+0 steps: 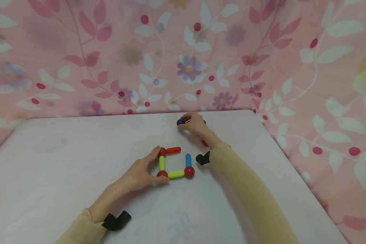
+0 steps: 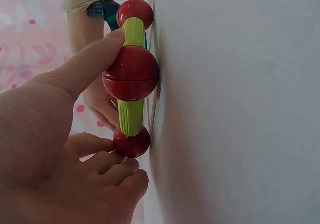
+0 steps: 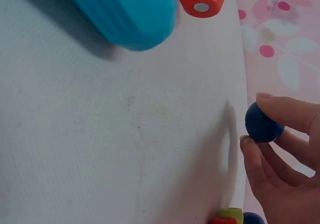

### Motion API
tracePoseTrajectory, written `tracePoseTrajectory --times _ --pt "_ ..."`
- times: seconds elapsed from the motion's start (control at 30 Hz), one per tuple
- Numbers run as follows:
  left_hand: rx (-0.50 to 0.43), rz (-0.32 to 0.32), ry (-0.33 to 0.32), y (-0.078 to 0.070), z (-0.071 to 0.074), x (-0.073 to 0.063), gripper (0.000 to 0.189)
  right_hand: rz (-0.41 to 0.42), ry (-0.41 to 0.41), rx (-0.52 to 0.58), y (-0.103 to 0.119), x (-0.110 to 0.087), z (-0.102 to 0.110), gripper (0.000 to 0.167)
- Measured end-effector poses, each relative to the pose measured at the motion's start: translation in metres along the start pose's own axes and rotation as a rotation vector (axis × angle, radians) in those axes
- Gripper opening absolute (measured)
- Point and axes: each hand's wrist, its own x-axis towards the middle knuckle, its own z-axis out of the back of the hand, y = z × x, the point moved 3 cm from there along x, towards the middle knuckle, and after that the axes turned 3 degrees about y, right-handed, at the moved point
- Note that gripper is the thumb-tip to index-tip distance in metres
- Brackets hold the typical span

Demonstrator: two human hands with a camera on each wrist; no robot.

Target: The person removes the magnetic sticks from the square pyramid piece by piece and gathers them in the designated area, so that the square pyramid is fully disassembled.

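In the head view, red balls (image 1: 189, 172) and short rods form a three-sided frame on the table. Two rods are yellow-green (image 1: 176, 174), one is blue (image 1: 188, 160) and one red (image 1: 173, 149). My left hand (image 1: 138, 174) grips the frame's left side, thumb by the near red ball (image 2: 131, 73) and fingers at the far red ball (image 2: 131, 141). Toward the table's back edge, my right hand (image 1: 196, 124) pinches a blue ball (image 3: 263, 124) between thumb and fingertips. The red rod's end (image 3: 201, 7) shows a silver disc.
Beyond the right hand lie a yellow-green piece (image 3: 233, 214), a red piece (image 3: 223, 220) and another blue ball (image 3: 253, 218). A red piece (image 1: 204, 142) is partly hidden behind the right wrist. Floral cloth (image 1: 170, 67) hangs behind the white table (image 1: 64, 152).
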Motion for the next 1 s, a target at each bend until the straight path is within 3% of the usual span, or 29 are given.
tracePoseTrajectory --times 0.47,0.77,1.0 --pt "0.005 0.001 0.004 -0.0027 0.0043 -0.0008 0.110 -0.085 0.005 -0.025 -0.0038 0.0061 -0.0060 0.041" --pt "0.008 0.007 0.006 -0.0035 0.0051 -0.0004 0.110 -0.069 0.004 -0.042 -0.0036 0.0061 -0.0057 0.042" --pt "0.009 0.010 0.009 -0.0038 0.0053 -0.0002 0.111 -0.054 -0.012 -0.058 0.0021 0.0000 0.0020 0.052"
